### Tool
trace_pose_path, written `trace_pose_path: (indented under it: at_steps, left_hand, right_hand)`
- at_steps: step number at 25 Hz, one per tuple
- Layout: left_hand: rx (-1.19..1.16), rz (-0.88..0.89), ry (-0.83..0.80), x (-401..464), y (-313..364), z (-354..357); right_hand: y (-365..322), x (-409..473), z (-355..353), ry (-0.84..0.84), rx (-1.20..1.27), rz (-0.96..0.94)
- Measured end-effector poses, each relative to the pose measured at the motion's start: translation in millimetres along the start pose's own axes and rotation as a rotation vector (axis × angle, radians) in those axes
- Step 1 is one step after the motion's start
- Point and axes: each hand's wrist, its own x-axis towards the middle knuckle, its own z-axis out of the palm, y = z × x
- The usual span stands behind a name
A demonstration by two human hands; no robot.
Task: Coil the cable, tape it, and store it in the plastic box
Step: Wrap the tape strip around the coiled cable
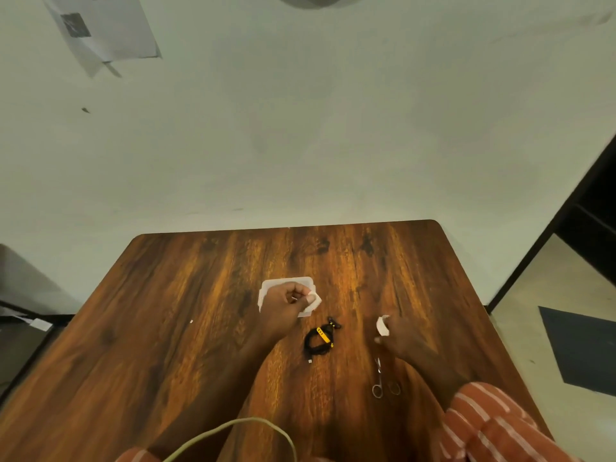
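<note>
The left hand [289, 303] hovers over the plastic box [287, 284], fingers curled in a loose fist; a white edge shows at its fingertips, either the box's lid or rim, and whether it is gripped cannot be told through the blur. The box lies on the table [186, 328], mostly hidden beneath that hand, its far rim showing beyond the knuckles.

The right hand [403, 338] rests low over the table, well apart from the left; a white roll of tape [383, 325] sits at its fingertips, the fingers curled round it, so it appears held.

The cable [319, 341] lies between the two hands, nearer the left, just on the near side of the box and not inside it; it is coiled into a small black bundle with a yellow band across it, one plug end trailing toward the person.

Scissors [381, 381] lie flat beneath the right wrist, handles toward the person; a striped sleeve [483, 425] covers the right forearm; a pale cord [253, 428] loops across the near edge, below the left forearm.
</note>
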Motion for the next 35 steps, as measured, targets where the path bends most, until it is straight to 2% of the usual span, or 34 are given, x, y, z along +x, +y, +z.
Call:
trace_pose_path:
  at_steps: [2,4,6,8,9,13,16,18,20,21,22,25,27,29,32,35]
  left_hand:
    - [-0.210,-0.137,-0.023,-6,-3,6]
    - [-0.331,-0.224,-0.045,-8,-4,11]
    - [-0.468,-0.304,-0.068,-7,-3,18]
    - [-0.599,-0.374,-0.110,-7,0,26]
    - [-0.638,-0.394,-0.130,-8,2,29]
    - [-0.633,-0.412,-0.150,4,-3,38]
    - [-0.569,-0.373,-0.196,14,-16,45]
    - [-0.324,-0.223,-0.161,14,-34,50]
    - [0.256,0.029,-0.159,8,-63,55]
    - [0.567,0.181,-0.201,5,-80,57]
    - [0.771,0.287,-0.272,8,-100,62]
    - [1.112,0.343,-0.437,21,-137,83]
    - [1.207,0.324,-0.453,27,-151,95]
    - [1.171,0.339,-0.492,30,-161,102]
    - [1.214,0.458,-0.476,30,-171,109]
    - [1.224,0.412,-0.495,23,-167,110]
  right_hand:
    - [6,5,9,-0.003,0.028,-0.005]
    - [-4,1,14,0.110,0.192,-0.013]
    - [-41,-16,6,0.137,0.650,-0.065]
    - [-78,-31,-4,-0.105,1.184,-0.106]
    - [-90,-35,-7,-0.181,1.328,-0.120]
    - [-104,-31,-11,-0.119,1.551,-0.002]
    - [-93,-27,-14,-0.079,1.492,0.098]
    - [-78,-23,-5,0.035,1.500,0.267]
    - [-59,-24,9,0.127,1.545,0.497]
    - [-50,-27,19,0.145,1.543,0.575]
    - [-41,-34,29,0.153,1.533,0.631]
    - [-28,-62,53,0.126,1.476,0.740]
    - [-22,-76,57,0.111,1.438,0.767]
    - [-17,-84,55,0.112,1.413,0.798]
    - [-10,-91,54,0.157,1.426,0.827]
    - [-11,-95,55,0.111,1.441,0.822]
